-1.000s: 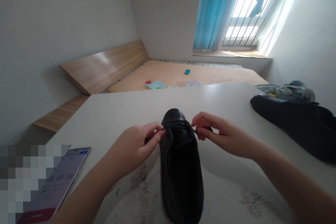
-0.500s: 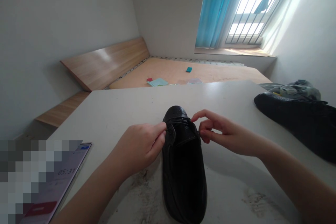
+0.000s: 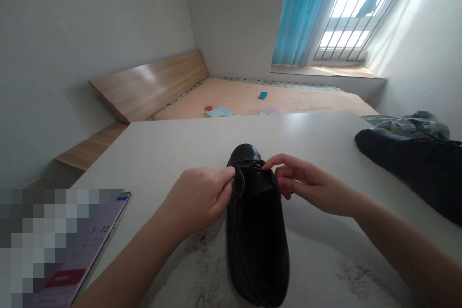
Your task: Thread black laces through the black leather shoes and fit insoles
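A black leather lace-up shoe [image 3: 258, 250] lies on the white table, toe pointing away from me and its dark opening toward me. Thin black shoelaces [image 3: 250, 167] cross its front. On the shoe's left side, my left hand [image 3: 205, 195] is closed in a pinch on the shoelace by the eyelet flap; its fingertips hide the exact hold. My right hand [image 3: 303, 180] is at the other flap, index finger extended onto the lace. Its thumb and other fingers are curled together at the shoe's right edge, seemingly around the lace.
A second black shoe [image 3: 407, 163] lies at the right, beside crumpled grey-green cloth [image 3: 422, 124]. On the left is a phone [image 3: 97, 240] with a lit screen, partly pixelated. Beyond the white table [image 3: 173, 147] stands a bed [image 3: 238, 89] with small items on it.
The whole view has shifted slightly, so things sit a little further right. My right index finger has pressed in further over the laces. Both hands stay at the shoe.
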`<state>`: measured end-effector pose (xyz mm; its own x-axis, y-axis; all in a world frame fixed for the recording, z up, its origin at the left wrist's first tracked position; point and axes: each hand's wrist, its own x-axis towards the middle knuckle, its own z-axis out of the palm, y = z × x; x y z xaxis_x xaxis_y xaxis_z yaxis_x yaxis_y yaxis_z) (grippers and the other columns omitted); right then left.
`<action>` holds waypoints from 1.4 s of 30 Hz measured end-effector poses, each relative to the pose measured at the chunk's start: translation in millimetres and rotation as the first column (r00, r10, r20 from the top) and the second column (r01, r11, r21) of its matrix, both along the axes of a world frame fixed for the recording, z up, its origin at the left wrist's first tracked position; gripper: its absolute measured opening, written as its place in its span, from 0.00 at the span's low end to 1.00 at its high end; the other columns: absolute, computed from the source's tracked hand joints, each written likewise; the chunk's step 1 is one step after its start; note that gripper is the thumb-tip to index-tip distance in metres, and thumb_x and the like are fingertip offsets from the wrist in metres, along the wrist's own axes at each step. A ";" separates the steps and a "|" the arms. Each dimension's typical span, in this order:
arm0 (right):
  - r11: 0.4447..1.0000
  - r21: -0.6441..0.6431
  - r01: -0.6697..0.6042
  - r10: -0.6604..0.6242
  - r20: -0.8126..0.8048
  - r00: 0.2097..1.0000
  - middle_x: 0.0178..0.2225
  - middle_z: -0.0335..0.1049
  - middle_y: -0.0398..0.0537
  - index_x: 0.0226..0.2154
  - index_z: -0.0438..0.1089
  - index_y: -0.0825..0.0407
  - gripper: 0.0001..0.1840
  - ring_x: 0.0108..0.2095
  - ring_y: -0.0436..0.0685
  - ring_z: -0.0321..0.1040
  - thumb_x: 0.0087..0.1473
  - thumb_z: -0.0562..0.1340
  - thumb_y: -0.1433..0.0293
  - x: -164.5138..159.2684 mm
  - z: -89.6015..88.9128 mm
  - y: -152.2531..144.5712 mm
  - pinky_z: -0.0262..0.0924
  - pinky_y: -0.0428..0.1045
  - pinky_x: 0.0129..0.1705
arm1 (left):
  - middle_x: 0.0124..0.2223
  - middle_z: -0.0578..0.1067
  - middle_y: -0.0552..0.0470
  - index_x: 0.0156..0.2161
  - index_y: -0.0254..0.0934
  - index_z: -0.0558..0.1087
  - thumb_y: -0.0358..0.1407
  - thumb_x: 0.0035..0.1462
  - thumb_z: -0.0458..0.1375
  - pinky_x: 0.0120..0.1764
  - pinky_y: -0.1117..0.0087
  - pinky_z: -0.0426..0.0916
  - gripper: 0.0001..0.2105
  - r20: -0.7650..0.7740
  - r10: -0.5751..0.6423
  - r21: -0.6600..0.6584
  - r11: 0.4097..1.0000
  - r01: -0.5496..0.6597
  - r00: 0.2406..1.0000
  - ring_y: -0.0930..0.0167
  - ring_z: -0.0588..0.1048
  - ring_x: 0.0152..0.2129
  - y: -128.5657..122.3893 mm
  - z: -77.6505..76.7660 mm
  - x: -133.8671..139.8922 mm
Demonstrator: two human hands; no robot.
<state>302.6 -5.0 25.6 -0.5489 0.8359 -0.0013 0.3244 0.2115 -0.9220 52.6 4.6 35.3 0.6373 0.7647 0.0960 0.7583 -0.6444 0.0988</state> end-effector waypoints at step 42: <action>0.932 0.172 0.320 -0.355 0.248 0.901 0.34 0.62 0.41 0.43 0.58 0.44 0.13 0.35 0.53 0.59 0.57 0.47 0.73 -25.0 5.6 -24.6 0.54 0.51 0.39 | 0.41 0.76 0.52 0.43 0.39 0.71 0.29 0.55 0.45 0.40 0.64 0.65 0.15 0.399 0.156 -0.078 0.988 -0.136 0.904 0.66 0.73 0.38 -12.1 -2.4 12.0</action>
<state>277.6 -29.6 31.2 -0.2267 0.9739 0.0065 0.6292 0.1515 -0.7624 64.6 -7.5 33.0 0.4326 0.8562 0.2824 0.7331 -0.5164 0.4425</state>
